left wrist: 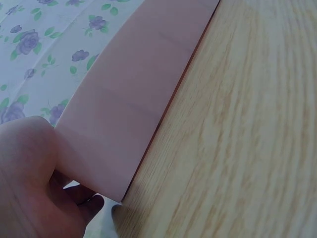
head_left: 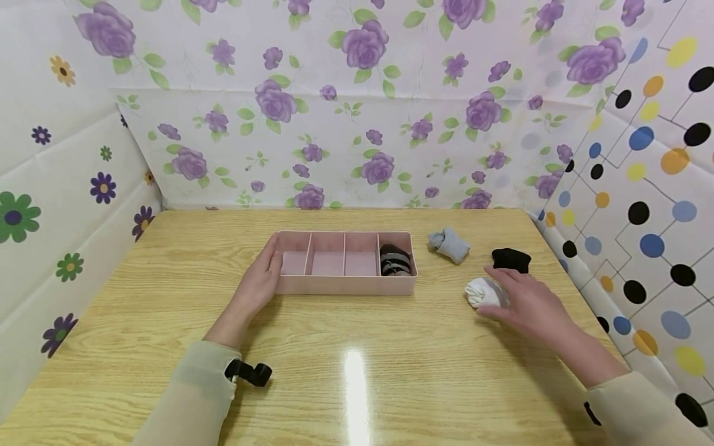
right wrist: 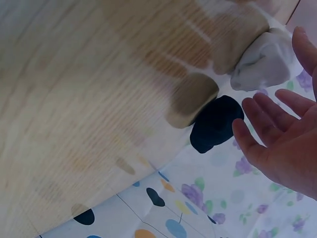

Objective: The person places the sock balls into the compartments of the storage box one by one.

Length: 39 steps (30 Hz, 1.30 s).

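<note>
A pink divided box (head_left: 346, 285) stands mid-table. My left hand (head_left: 259, 272) holds its left end; in the left wrist view that hand (left wrist: 29, 173) lies at the box corner with some fingers curled below the rim. My right hand (head_left: 530, 303) is around a white rolled cloth bundle, likely socks (head_left: 481, 292), thumb on the near side and fingers beyond. The right wrist view shows this hand (right wrist: 282, 129) with fingers spread and loosely bent, not closed on anything. A black bundle (head_left: 511, 260) lies just beyond the fingers, and a grey one (head_left: 449, 245) farther left.
The box's rightmost compartment holds dark and grey striped rolled items (head_left: 395, 260); the other compartments show bare floors. The wooden table (head_left: 346, 334) meets a flowered cloth wall (head_left: 346, 148) at the back and a dotted wall (head_left: 641, 210) on the right.
</note>
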{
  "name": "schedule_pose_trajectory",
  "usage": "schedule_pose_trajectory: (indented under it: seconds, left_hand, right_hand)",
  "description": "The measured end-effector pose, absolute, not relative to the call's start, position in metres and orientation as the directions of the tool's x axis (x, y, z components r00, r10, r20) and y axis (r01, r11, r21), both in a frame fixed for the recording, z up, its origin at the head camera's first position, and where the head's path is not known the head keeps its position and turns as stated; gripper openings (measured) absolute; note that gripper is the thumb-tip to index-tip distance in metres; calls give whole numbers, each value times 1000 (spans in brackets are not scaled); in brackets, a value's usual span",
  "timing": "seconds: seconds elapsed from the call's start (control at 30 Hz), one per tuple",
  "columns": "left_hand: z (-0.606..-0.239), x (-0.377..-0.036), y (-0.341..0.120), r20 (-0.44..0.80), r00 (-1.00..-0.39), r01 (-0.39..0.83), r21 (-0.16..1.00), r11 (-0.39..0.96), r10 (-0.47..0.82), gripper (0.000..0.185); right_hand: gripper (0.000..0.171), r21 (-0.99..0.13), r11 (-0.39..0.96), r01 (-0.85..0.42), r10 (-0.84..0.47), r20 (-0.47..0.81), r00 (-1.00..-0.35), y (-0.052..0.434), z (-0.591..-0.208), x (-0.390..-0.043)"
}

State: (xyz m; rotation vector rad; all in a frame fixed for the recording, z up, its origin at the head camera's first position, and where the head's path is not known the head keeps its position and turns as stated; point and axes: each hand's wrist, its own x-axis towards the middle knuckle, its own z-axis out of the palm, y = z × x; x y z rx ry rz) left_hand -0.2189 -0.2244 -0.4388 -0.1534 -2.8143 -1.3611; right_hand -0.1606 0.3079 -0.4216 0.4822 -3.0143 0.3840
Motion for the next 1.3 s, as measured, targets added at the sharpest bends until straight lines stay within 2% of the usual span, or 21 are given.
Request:
schedule_pose_trajectory:
  seconds: [0.57, 1.3]
  left_hand:
    - [-442, -218, -227, 52, -995, 96, 781, 617, 89, 63]
    - [-438, -220, -226, 53, -994, 99, 781, 617, 92, 63]
  right_hand:
    - [74, -236, 930, -282, -271, 78, -959, 308, -431, -161]
    - [49, -247, 927, -282, -243, 176, -954, 305, -429, -167]
